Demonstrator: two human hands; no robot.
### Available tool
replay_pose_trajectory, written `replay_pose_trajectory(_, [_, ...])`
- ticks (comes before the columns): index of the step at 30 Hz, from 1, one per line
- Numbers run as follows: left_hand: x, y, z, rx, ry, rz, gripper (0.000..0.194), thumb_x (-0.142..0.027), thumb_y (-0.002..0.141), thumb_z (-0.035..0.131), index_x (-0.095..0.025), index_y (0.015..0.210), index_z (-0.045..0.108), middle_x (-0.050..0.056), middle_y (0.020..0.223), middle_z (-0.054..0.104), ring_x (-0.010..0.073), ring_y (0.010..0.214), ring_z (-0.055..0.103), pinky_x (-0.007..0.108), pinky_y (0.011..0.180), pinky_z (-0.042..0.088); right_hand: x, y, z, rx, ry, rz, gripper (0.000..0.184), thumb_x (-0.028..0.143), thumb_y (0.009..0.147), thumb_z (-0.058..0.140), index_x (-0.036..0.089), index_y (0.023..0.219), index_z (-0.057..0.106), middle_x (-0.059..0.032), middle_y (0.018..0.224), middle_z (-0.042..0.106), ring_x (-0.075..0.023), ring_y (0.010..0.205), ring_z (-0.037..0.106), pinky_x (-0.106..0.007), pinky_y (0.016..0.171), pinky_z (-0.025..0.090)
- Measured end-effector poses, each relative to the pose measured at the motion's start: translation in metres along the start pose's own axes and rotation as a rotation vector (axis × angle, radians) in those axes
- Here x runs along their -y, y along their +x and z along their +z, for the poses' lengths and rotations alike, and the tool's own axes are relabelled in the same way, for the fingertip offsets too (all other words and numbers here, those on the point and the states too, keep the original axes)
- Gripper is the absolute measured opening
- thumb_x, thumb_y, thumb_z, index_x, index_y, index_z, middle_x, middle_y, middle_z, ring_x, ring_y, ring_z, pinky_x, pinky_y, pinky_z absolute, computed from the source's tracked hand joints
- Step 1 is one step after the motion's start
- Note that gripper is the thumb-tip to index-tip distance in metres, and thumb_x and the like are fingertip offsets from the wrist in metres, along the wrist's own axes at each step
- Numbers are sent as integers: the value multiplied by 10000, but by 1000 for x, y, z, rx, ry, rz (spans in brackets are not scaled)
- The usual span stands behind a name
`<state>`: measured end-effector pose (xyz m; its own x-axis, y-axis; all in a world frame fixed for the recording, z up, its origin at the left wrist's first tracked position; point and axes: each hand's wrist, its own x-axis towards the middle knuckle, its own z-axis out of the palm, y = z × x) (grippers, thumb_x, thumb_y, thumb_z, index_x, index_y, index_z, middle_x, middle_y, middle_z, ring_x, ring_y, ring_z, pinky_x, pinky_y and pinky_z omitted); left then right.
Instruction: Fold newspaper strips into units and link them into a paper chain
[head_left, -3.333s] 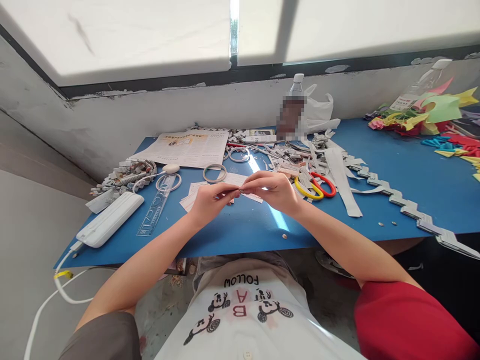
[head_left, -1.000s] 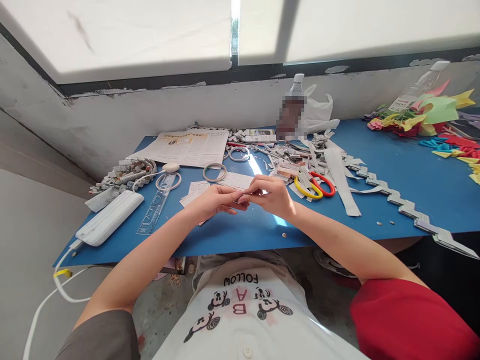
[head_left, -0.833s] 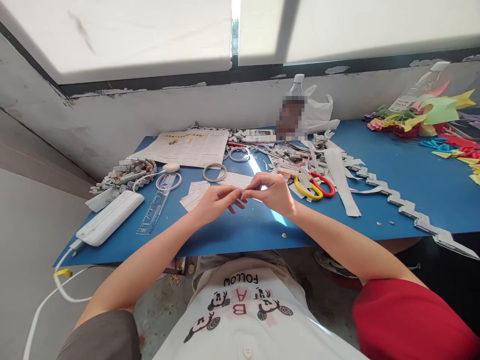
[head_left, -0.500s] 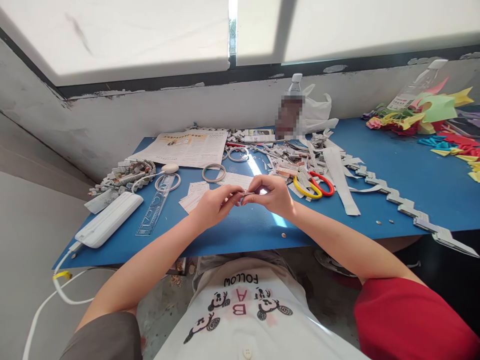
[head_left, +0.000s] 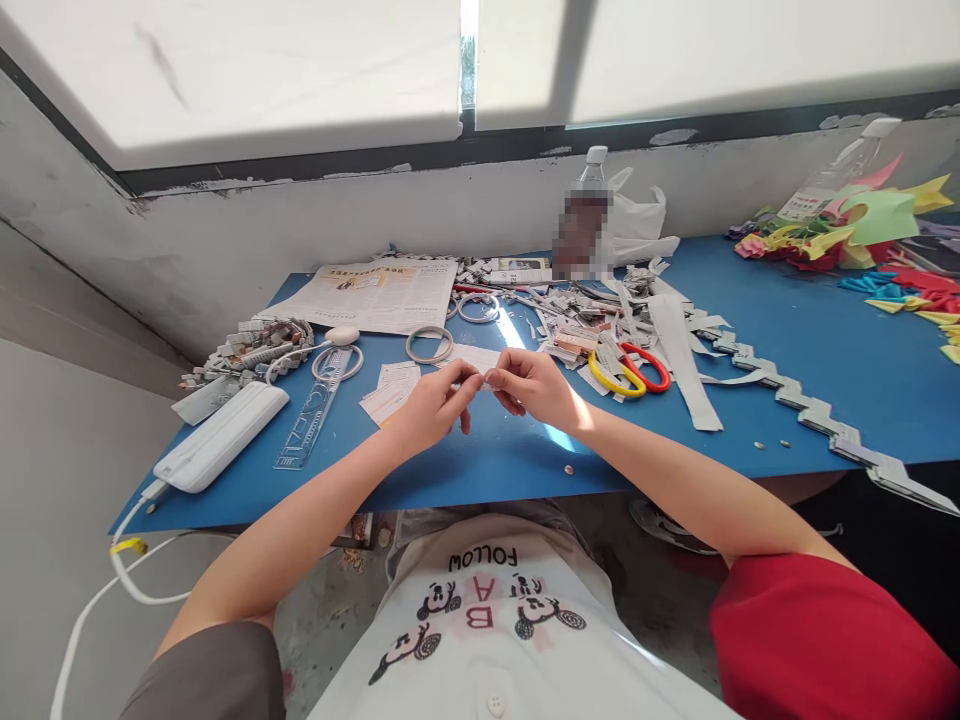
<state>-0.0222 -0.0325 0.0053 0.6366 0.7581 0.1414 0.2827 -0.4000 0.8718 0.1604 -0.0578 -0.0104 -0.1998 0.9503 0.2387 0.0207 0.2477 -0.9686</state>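
Left hand (head_left: 433, 405) and right hand (head_left: 540, 388) pinch 1 small paper piece (head_left: 487, 382) at their fingertips, its shape mostly hidden, above the blue table (head_left: 480, 470), left of the yellow-and-red scissors (head_left: 634, 376).

Single head view: worn cam at head height, facing forward and pitched down over the blue desk (head_left: 465, 475), wide enough to take in the wearer's shirt (head_left: 442, 665) at bottom and wall (head_left: 300, 230) plus window frame (head_left: 510, 145) up top. Left hand (head_left: 435, 405) and right hand (head_left: 538, 390) sit near mid-frame, roughly arm's reach from the lens.
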Motion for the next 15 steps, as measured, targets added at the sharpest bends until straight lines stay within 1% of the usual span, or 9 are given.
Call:
replay_pose_trajectory(3, [1,5,0,49,-198,-104,324,-507,908,469,-192,838,499,-31,664,542,101,470,611,181,364,340,0,2,0,-15,-7,89,469,596,793,631,187,647,454,66,436,482,-54,353,385,-194,353,273])
replay_pose_trajectory(5, [1,7,-1,87,-267,-148,351,-518,894,486,-180,804,506,-26,656,544,104,468,620,173,350,334,-1,3,0,-17,-11,126,496,628,775,628,189,639,442,67,429,472,-52,346,383,-192,343,264])
replay_pose_trajectory(8, [-1,10,-2,113,-318,-185,363,-520,862,538,-167,782,517,-23,630,553,111,450,620,167,331,310,-3,5,0,-28,-12,149,511,651,766,618,189,640,440,71,420,460,-51,340,376,-189,338,260])
replay_pose_trajectory(11, [-3,9,-2,118,-331,-201,350,-503,827,597,-157,805,548,-21,624,561,118,441,621,166,327,303,-5,5,0,-24,-33,160,500,637,776,619,185,642,450,72,422,462,-50,344,377,-188,346,273])
replay_pose_trajectory(15, [-4,9,-3,122,-347,-231,326,-471,793,655,-155,793,577,-18,611,562,121,452,624,167,329,278,-3,4,-1,-12,-94,140,475,613,833,560,181,658,471,65,440,470,-55,363,397,-192,373,318])
